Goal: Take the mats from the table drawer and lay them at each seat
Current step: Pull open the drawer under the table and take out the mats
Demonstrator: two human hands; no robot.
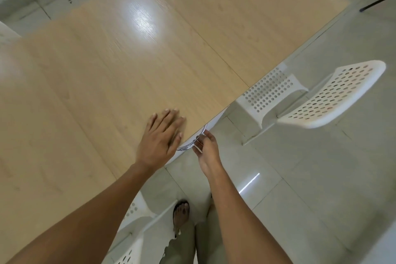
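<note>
A light wooden table fills the upper left of the head view. My left hand lies flat, fingers straight, on the tabletop close to its near edge. Just below that edge a curved chrome drawer handle sticks out from a white drawer front. My right hand grips this handle with curled fingers. The drawer's inside is hidden under the tabletop, and no mats show.
A white perforated chair stands at the table's right side, its seat partly tucked under. Another white perforated chair is below my left arm. My sandalled foot stands on the grey tiled floor. A dark rod lies top right.
</note>
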